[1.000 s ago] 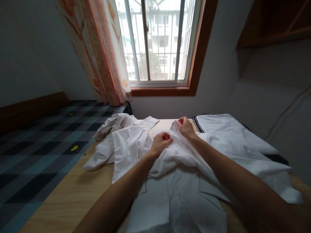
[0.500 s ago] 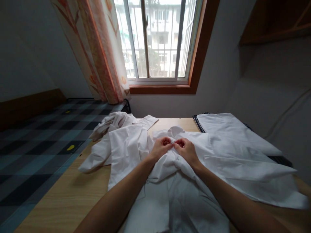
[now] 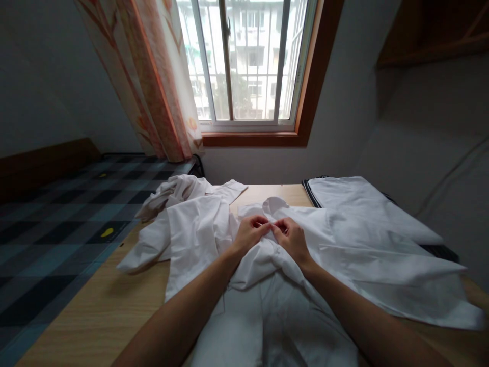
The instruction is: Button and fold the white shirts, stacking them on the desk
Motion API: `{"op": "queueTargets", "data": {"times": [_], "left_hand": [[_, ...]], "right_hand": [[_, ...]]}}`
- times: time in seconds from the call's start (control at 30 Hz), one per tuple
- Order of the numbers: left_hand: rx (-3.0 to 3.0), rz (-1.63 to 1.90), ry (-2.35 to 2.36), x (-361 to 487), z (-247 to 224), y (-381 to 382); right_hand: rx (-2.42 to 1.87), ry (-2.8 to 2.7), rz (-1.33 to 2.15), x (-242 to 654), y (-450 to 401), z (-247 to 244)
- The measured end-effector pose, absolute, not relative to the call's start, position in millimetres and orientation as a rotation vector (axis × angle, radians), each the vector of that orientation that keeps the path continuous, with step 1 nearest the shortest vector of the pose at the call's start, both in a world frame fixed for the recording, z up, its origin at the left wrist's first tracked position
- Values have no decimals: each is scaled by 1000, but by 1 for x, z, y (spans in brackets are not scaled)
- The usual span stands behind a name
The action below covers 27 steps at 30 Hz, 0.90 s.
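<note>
A white garment (image 3: 237, 311) with a collar lies spread over the wooden table (image 3: 87, 316), its sleeves reaching out to both sides. Near its collar, my left hand (image 3: 250, 233) pinches the fabric between thumb and fingers. My right hand (image 3: 291, 238) pinches the same garment just beside it, the fingertips of both hands almost touching. Whatever small part lies between the fingertips is too small to make out. Loose folds of the cloth bunch up below my wrists.
Crumpled pale cloth (image 3: 179, 189) lies at the table's back left. Folded white cloth with a black striped edge (image 3: 359, 199) lies at the back right. A bed with a checked cover (image 3: 49, 244) stands left; a curtain (image 3: 153, 81) hangs beside the window (image 3: 248, 66).
The view has shifted slightly. Both hands keep their pinch near the collar, with only a slight movement of the fingers.
</note>
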<state>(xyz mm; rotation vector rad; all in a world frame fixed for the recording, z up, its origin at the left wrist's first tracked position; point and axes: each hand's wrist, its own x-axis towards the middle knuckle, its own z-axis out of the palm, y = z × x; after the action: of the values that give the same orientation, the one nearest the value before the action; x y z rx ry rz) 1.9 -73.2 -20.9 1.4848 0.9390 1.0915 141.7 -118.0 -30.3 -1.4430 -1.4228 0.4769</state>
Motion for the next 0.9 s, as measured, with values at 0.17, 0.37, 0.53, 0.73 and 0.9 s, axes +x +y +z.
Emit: {"op": "queueTargets", "data": {"times": [0.17, 0.37, 0.53, 0.73, 0.9], "left_hand": [[1553, 1127, 964, 2, -20, -75], [1698, 1200, 944, 3, -19, -79], [1693, 1156, 853, 3, -19, -82], [1706, 1171, 963, 7, -27, -85], [1893, 1173, 1089, 8, -29, -91]], "right_hand": [[-1500, -1478, 346, 139, -123, -28], [-1502, -1473, 285, 139, -125, -29], [-1302, -1345, 583, 143, -119, -33], [-1228, -1269, 885, 147, -114, -35], [-1343, -1307, 844, 147, -116, -34]]}}
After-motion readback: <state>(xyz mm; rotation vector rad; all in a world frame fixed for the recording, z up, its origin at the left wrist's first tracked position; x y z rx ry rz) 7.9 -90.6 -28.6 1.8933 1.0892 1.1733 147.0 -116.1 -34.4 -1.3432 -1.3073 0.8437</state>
